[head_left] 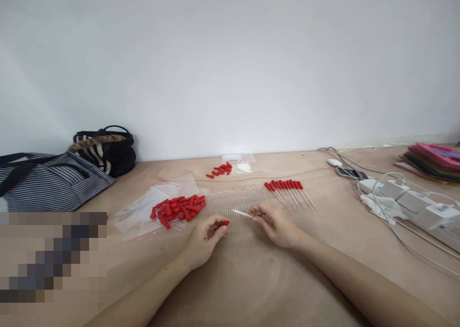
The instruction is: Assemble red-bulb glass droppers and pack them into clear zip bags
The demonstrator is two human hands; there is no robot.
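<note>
Between the fingers of my left hand (206, 241) is a red rubber dropper bulb (223, 224), its open end facing right. My right hand (275, 224) pinches a clear glass dropper tube (241, 214), whose near end points left toward the bulb; the two are apart. Behind my hands lies a row of bare glass tubes (235, 198). Right of that row, several droppers with red bulbs fitted (287, 193) lie side by side. A pile of loose red bulbs (178, 208) rests on clear plastic bags (134, 217) at the left.
Near the wall are a smaller group of red bulbs (221, 169) and short clear tubes (242, 167) by a plastic bag (237, 157). A striped bag (53, 181) and a black bag (120, 152) stand left. Right are a power strip with chargers (413, 197), cables and colourful sheets (433, 159).
</note>
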